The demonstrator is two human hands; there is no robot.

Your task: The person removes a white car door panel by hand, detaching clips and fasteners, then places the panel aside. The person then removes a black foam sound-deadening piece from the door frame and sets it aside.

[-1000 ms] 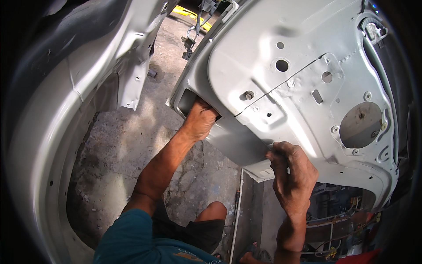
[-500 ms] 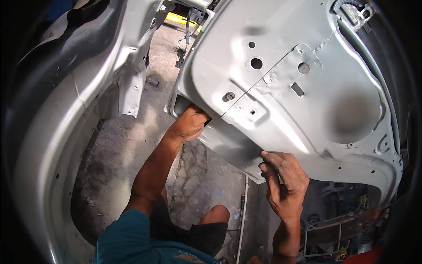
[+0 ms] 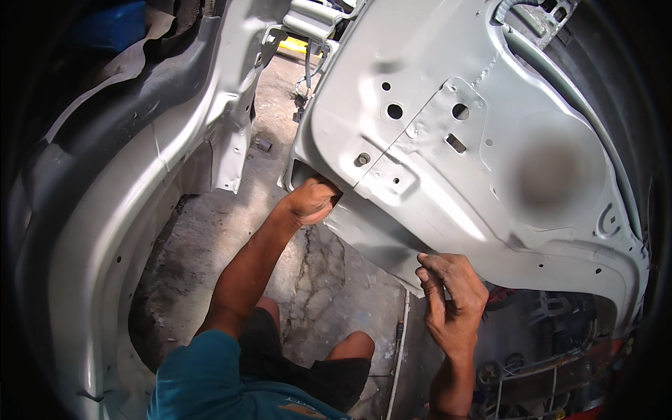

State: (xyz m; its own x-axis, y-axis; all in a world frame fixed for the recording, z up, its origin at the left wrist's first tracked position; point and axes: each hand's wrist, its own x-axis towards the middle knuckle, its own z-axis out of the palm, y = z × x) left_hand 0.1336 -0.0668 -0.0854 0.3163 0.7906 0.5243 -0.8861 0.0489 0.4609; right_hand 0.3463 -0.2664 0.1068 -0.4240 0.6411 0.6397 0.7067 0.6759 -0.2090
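Observation:
A pale silver-grey car door panel [image 3: 434, 161], pierced with several holes and slots, fills the upper right. My left hand [image 3: 311, 203] reaches into an opening [image 3: 301, 168] at the panel's lower left end, its fingertips hidden inside. My right hand [image 3: 455, 301] is at the panel's lower edge, with bent fingers and the thumb slightly apart and nothing visible held; its fingertips are against or very close to the metal. A blurred dark round patch obscures part of the panel's right side.
A matching body frame [image 3: 91, 266] curves along the left. Cracked concrete floor [image 3: 273, 280] lies below, with a thin white pipe [image 3: 399, 371]. A wire harness [image 3: 306, 63] hangs near the top, by a yellow object [image 3: 294, 45]. Dark racks and parts [image 3: 532, 371] sit lower right.
The view has shifted, putting the panel's holes further left in the picture. The round opening at right is now blurred over. My right hand sits slightly lower in view; my left hand remains in the opening.

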